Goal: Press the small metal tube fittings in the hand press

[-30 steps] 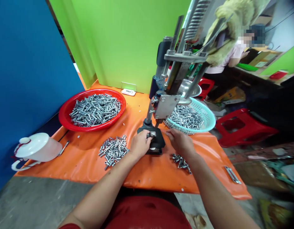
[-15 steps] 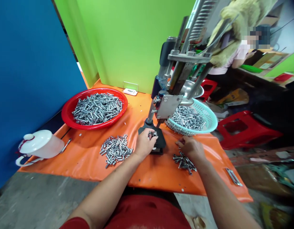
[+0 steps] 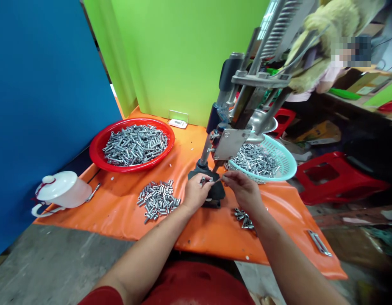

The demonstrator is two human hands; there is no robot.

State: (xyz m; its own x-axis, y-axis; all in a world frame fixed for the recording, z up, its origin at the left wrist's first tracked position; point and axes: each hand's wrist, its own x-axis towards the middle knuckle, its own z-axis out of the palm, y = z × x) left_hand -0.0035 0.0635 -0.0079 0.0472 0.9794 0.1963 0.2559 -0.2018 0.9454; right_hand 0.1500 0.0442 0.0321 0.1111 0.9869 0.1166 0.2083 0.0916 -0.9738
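My left hand [image 3: 196, 189] is closed at the black base [image 3: 218, 192] of a hand press [image 3: 229, 144], with small metal sleeves between its fingers. My right hand [image 3: 243, 190] has come up to the left one, its thumb and forefinger pinching a thin metal pin [image 3: 217, 181]. The fingertips of both hands are close together below the press's ram. To the left of my left hand lies a loose pile of short metal sleeves [image 3: 158, 200]. A smaller pile of metal pins [image 3: 243, 218] is partly hidden under my right wrist.
A red basin [image 3: 97, 154] full of metal parts stands at the back left, a light blue basket [image 3: 286, 163] of parts behind the press. A white lidded mug [image 3: 64, 190] sits at the left edge, metal pieces [image 3: 319, 242] at the right. Another person [image 3: 329, 76] works beyond.
My right hand has moved left and up from the right-hand pile to the press base, now beside my left hand with a thin piece in its fingers. The view has shifted slightly.
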